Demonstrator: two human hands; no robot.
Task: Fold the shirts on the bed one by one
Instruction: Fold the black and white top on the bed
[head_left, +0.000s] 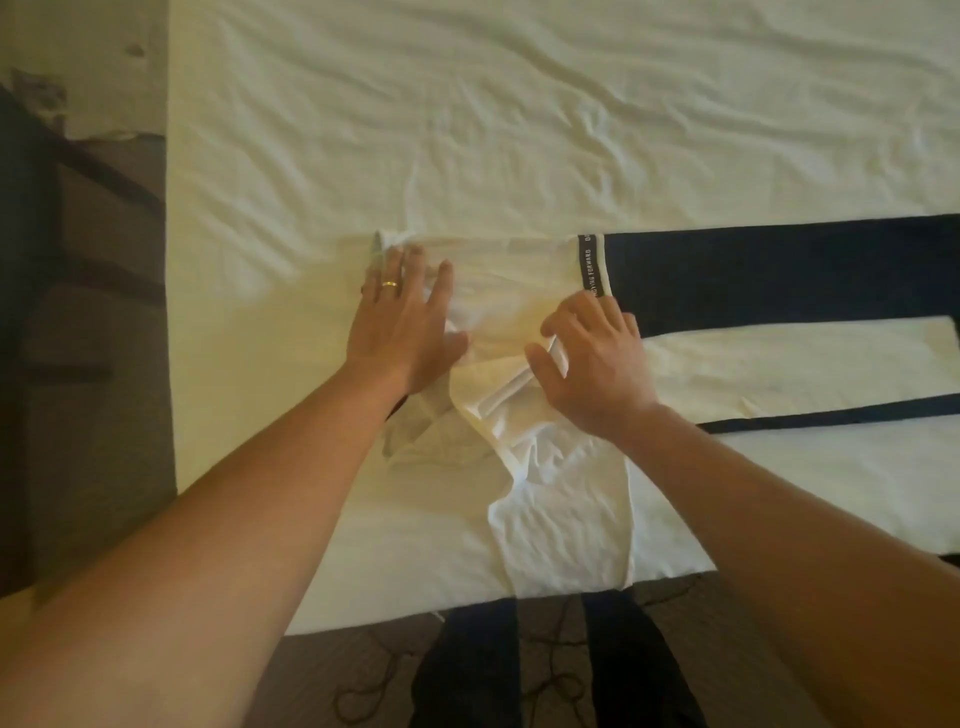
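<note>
The white shirt (561, 499) lies half-folded near the bed's (519, 130) front edge, toward its left side, its lower part reaching that edge and hanging slightly over it. The left hand (405, 332) presses flat on the shirt's far left part, fingers straight and spread, a ring on one finger. The right hand (597, 358) pinches a bunched fold of white cloth between thumb and curled fingers, beside a black printed strip (591, 265).

A dark band of fabric (779, 275) runs off toward the bed's right edge; whether it belongs to the shirt I cannot tell.

The risk, as I judge it: white cloth on a white sheet hides edges, so the pinched fold may be laid crooked or catch bedsheet too. If the flat hand lifts early, the layers could slide toward the front edge.
</note>
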